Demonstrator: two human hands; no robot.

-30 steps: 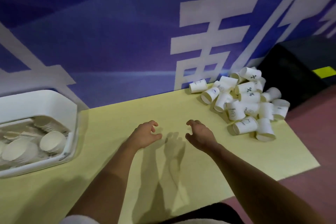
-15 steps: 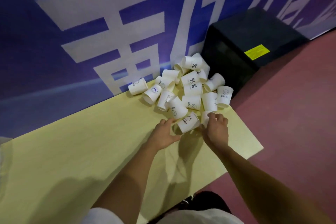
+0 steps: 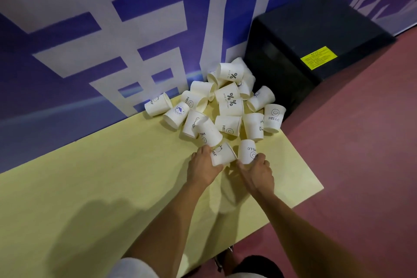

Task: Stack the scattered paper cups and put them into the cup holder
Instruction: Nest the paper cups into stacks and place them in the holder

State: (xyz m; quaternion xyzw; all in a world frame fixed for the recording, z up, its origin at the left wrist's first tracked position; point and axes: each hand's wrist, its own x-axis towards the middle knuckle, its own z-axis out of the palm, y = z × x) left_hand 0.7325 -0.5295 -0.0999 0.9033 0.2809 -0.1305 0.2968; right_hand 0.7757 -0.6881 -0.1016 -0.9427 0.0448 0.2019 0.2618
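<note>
A heap of several white printed paper cups [image 3: 228, 106] lies at the far right end of the pale yellow table [image 3: 112, 176], against the wall. My left hand [image 3: 204, 168] grips a cup lying on its side [image 3: 222, 153] at the heap's near edge. My right hand [image 3: 257, 172] holds an upside-down cup marked HELLO [image 3: 247, 150] right beside it. The two held cups sit close together, nearly touching. The cup holder is out of view.
A blue banner with large white characters [image 3: 135, 29] hangs behind the table. A black box with a yellow label [image 3: 316, 36] stands just beyond the table's right end on the red floor [image 3: 361, 165]. The table's right edge runs close to my right hand.
The view swung right, away from the white holder with cups at the left. Both hands went from hovering empty over the table to the heap and each closed on a cup.
</note>
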